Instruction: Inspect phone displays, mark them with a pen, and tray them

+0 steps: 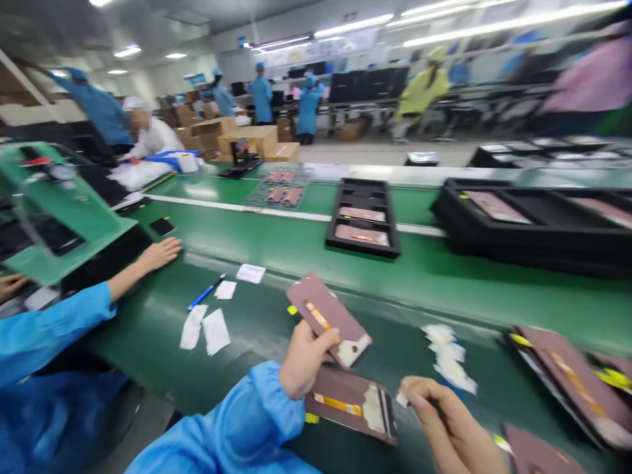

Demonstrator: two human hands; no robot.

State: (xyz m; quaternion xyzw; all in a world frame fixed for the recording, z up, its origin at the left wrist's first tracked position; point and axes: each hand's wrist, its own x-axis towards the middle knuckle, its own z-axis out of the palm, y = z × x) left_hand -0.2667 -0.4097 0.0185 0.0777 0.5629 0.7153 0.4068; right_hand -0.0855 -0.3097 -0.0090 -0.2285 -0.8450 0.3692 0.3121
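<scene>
My left hand [307, 359] is closed round the lower edge of a flat mauve panel [340, 316]. This panel has an orange ribbon cable and a whitish end, and is held tilted above the bench. Under it a second mauve panel [336, 387] lies on the green surface, partly hidden by my left hand and sleeve. To the right, my right hand [451, 421] pinches a small white piece [402, 398] between thumb and finger, apart from both panels. Crumpled white scraps [449, 359] lie beyond my right hand.
Stacked mauve panels [567, 368] sit at the right. Black trays [363, 247] [513, 240] hold more panels on the green bench. Left are a blue pen [205, 294], white paper pieces [216, 331] and a co-worker's hand [160, 255] near a dark phone-like slab [162, 227].
</scene>
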